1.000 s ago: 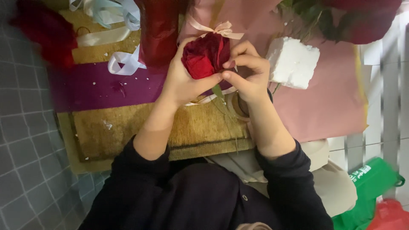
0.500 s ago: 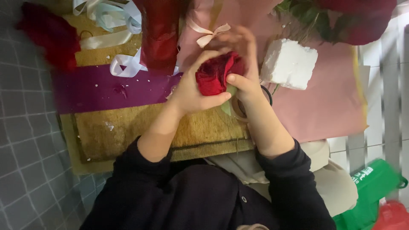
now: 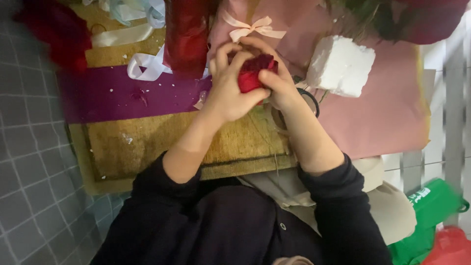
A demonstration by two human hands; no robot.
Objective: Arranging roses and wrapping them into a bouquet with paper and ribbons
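Note:
Both hands are closed around a dark red rose head [image 3: 252, 73] made of soft petals. My left hand [image 3: 230, 86] wraps it from the left, fingers curled over its top. From the right, my right hand [image 3: 274, 83] pinches the petals with thumb and fingers. The flower is held above a pink paper sheet [image 3: 382, 118] and a yellow-brown mat [image 3: 162, 142]. A thin green stem runs down under the hands, mostly hidden.
A white foam block [image 3: 341, 66] lies on the pink paper to the right. A pink bow [image 3: 252, 27], white ribbons [image 3: 142, 64], red wrapping [image 3: 186, 34] and a purple sheet [image 3: 127, 95] lie beyond. Grey tiled floor [image 3: 29, 162] is left; a green bag [image 3: 431, 211] is at lower right.
The hands and rose sit at a slightly different place in view. The left fingers have curled over the top of the flower, covering more of it than before.

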